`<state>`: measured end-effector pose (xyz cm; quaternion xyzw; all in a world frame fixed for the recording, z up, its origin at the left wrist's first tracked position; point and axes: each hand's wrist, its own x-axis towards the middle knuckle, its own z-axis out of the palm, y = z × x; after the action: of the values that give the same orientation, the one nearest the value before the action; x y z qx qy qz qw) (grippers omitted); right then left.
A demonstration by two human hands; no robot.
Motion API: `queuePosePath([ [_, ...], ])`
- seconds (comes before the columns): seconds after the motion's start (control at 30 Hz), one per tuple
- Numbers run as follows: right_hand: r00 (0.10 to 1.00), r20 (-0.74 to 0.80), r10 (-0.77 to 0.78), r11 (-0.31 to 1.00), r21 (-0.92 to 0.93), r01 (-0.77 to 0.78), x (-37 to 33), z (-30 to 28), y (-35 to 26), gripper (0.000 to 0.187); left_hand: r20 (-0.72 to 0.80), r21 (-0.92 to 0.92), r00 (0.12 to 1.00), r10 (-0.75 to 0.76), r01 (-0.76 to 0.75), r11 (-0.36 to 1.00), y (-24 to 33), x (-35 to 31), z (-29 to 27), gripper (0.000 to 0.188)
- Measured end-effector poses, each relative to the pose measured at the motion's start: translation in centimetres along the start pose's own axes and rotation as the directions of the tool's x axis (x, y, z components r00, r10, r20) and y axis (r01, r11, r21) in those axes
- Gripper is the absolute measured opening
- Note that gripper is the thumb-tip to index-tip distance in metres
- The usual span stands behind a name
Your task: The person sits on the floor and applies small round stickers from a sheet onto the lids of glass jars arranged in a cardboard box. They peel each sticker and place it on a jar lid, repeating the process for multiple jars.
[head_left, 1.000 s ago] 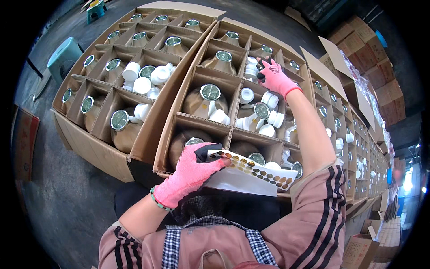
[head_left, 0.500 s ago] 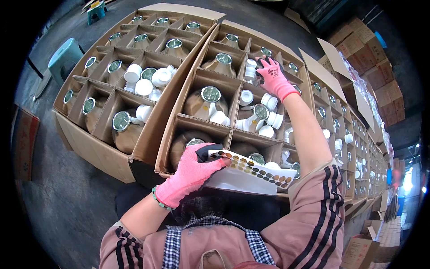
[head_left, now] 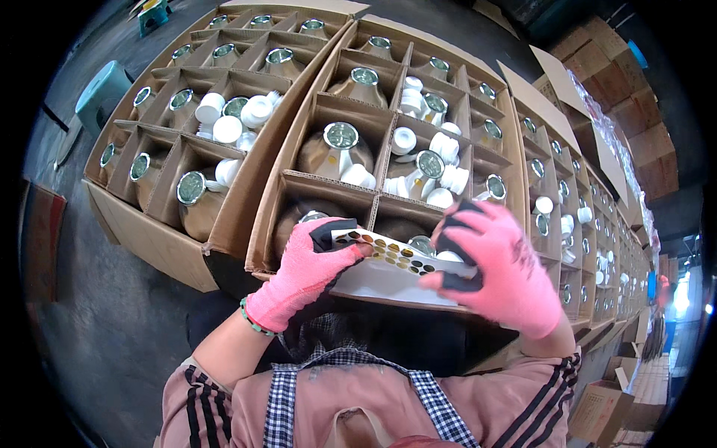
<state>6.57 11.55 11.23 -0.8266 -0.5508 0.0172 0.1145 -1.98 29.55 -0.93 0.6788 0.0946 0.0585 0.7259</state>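
Now two-handed at white gold-dot sticker sheet (head_left: 392, 254): back from brown cardboard carton (head_left: 328, 193) with half-curled pink-gloved right hand (head_left: 504, 257), can't tell if gripping; pinching with pink-gloved left hand (head_left: 308, 261).

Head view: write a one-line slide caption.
Left gloved hand grips a dotted white sheet, right hand over its right end, before a divided carton of round-bodied vessels.

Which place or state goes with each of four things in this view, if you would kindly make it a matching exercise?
Things:
1. left hand
2. right hand
3. nearer teal stool
4. white plastic caps

Places or states:
A. in compartments of the cardboard boxes
B. gripping the left end of the sticker sheet
C. on the floor, left of the boxes
D. at the sheet's right end

Pairs: 1-B, 2-D, 3-C, 4-A
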Motion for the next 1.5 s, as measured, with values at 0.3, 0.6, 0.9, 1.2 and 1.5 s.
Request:
queuePosePath([
  [0.3,0.988,-0.124,0.097,0.992,-0.068,-0.106,0.6,3.3,0.0,0.016,0.093,0.054,0.984,0.152,-0.158,0.986,-0.1,0.3,-0.1,0.012],
  [0.6,0.988,-0.114,0.108,0.994,0.001,-0.109,0.8,3.1,0.4,0.014,0.081,-0.077,0.991,0.105,-0.099,0.992,0.1,0.1,-0.1,0.012],
  [0.9,0.983,-0.151,0.108,0.994,0.021,-0.106,0.9,2.4,-0.3,0.013,-0.022,-0.07,1.0,0.002,-0.003,0.998,-0.2,-0.1,-0.1,0.021],
  [1.2,0.979,-0.153,0.136,0.991,0.037,-0.132,0.7,2.7,-0.1,0.016,0.027,-0.042,0.999,-0.036,0.038,0.998,0.3,0.1,-0.2,0.02],
  [1.5,0.99,-0.08,0.113,0.994,-0.007,-0.113,0.8,2.8,0.2,0.014,0.017,-0.025,1.0,-0.026,0.026,0.999,0.1,0.0,-0.3,0.022],
])
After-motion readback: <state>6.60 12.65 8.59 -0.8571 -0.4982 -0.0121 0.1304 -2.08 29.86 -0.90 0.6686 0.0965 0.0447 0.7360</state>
